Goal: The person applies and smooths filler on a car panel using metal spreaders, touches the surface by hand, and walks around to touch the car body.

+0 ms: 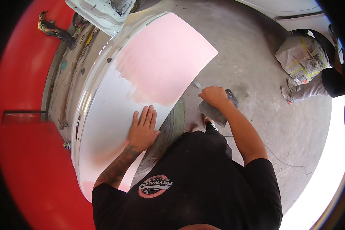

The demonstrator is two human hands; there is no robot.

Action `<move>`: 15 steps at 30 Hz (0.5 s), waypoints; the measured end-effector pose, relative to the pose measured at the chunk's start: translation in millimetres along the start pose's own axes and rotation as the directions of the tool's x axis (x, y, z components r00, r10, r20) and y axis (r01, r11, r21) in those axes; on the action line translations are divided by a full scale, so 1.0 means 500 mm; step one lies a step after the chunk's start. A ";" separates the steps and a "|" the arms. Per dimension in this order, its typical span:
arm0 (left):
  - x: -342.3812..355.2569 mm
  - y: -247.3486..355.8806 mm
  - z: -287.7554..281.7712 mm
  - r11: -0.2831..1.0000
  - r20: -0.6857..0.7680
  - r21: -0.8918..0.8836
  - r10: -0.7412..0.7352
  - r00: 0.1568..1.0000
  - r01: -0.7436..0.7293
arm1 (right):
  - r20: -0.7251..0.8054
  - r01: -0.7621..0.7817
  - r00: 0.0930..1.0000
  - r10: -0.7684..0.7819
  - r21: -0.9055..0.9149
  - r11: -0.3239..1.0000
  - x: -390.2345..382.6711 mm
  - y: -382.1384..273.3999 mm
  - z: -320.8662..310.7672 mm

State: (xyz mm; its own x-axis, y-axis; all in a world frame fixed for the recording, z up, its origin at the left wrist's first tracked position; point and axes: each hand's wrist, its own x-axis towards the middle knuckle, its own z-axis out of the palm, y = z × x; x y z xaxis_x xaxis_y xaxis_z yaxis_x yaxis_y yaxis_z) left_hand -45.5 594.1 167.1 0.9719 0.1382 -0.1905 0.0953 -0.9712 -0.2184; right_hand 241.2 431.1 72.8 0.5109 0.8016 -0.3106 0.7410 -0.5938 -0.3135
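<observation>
A long curved white car body panel (103, 111) lies in front of me, with a broad pink patch (161, 57) over its far part and more pink near its close end. My left hand (143, 132) rests flat on the white surface just short of that patch, its fingers stretched out and nothing in it. Off the panel's right edge, my right hand (214, 96) is closed on the edge of a dark grey sandpaper sheet (215, 114), which hangs above the floor. The fingertips on its underside are hidden.
Beneath the panel's right edge sits a tire (174, 126). A white car door (107, 17) stands beyond. A newspaper-covered bundle (303, 57) and another person's legs (310, 92) are at right. A thin cable (287, 163) crosses the concrete floor; a person (51, 28) stands far left.
</observation>
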 end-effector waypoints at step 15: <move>0.417 -0.030 -0.037 0.933 -0.082 0.273 0.267 0.960 -0.236 | 0.427 -0.785 0.546 0.721 0.562 0.261 -0.649 0.254 0.654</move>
State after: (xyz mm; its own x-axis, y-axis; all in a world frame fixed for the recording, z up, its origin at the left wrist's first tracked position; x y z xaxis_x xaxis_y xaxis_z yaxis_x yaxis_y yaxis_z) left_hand 159.9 633.9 148.5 0.9763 -0.1425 -0.1626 -0.1992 -0.8855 -0.4199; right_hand 27.1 72.6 -159.6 0.6270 -0.0205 -0.7788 -0.4521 -0.8237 -0.3423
